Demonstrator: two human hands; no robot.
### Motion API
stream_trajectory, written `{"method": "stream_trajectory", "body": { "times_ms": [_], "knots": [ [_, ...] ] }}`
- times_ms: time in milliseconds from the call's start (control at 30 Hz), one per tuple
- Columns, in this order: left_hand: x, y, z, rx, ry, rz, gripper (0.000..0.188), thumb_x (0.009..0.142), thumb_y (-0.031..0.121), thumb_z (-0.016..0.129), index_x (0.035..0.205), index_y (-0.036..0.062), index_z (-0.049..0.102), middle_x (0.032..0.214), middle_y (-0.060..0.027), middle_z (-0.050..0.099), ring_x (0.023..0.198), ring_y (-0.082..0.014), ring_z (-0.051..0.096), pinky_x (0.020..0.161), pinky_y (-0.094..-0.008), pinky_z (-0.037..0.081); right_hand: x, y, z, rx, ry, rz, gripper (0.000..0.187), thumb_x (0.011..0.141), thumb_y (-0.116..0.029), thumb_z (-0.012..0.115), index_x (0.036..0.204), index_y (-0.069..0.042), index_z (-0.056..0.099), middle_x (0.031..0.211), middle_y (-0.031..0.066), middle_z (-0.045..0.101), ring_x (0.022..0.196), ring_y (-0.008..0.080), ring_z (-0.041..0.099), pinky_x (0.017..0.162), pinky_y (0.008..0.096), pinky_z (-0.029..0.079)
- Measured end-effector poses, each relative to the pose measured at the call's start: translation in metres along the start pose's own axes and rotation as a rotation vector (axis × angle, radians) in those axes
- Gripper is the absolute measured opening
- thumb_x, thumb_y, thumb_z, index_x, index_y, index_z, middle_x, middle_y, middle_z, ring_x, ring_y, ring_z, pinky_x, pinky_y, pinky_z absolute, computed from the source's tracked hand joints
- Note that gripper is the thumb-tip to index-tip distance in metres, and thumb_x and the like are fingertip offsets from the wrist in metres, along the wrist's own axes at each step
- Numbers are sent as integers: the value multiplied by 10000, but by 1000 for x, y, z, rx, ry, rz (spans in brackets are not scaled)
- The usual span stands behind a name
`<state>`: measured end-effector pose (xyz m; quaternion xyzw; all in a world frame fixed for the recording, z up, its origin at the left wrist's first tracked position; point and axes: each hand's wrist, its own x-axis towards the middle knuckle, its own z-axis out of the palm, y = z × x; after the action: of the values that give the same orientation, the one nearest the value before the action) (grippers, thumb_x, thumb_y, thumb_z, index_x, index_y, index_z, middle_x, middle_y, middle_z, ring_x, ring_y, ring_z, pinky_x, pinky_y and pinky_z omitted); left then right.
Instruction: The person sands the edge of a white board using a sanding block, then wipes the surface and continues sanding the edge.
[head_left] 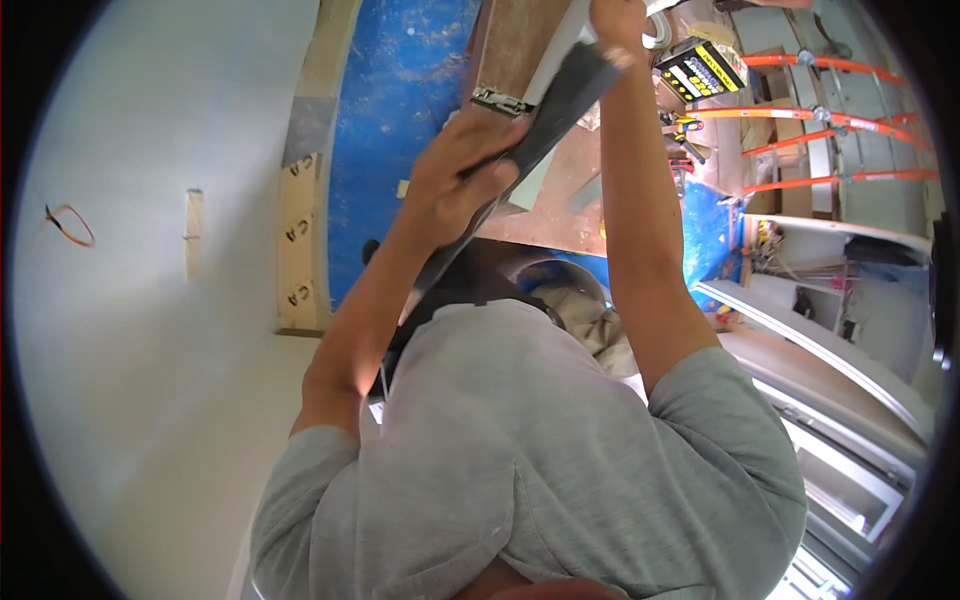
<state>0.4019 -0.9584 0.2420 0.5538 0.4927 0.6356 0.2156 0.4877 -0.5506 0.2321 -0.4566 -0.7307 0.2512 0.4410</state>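
Observation:
My left hand point(460, 175) is closed around a long, dark, flat strip point(555, 120) that runs slantwise from near my body up toward the top. The strip's far end is blurred and lies by my right wrist. My right hand point(618, 25) is at the top edge, partly cut off, with its fingers curled; what they hold is hidden. Just past my left fingers, a small metal hardware piece point(502, 101) lies on the brown work board point(590, 150). A pale strip point(563, 50) also runs behind the dark one.
To the right of my right forearm are a black and yellow can point(700, 70), a white roll point(657, 30) and hand tools point(685, 125). Orange ladder rails point(840, 118) stand farther right. Blue sheeting point(390, 120) covers the floor, and a pale wall point(130, 250) rises at left.

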Motion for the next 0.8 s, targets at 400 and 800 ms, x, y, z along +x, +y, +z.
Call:
{"method": "stream_trajectory", "body": {
  "times_ms": [400,800],
  "knots": [
    [-38,-54,-62,-312,167,-5,459,999,244,762,1396,22,702,1254,-114,678,1152,-233,637,1001,-354,488,-20,-60,-25,166,-151,165,437,945,-130,704,1311,93,619,1193,201,733,1107,309,681,984,412,512],
    [-23,-44,2,-350,-46,154,462,945,118,781,1402,99,718,1017,-63,595,929,-221,603,840,-341,485,-31,-65,-32,257,-173,230,345,946,-142,701,1244,25,653,1089,199,743,865,325,754,750,469,608]
  ]
}}
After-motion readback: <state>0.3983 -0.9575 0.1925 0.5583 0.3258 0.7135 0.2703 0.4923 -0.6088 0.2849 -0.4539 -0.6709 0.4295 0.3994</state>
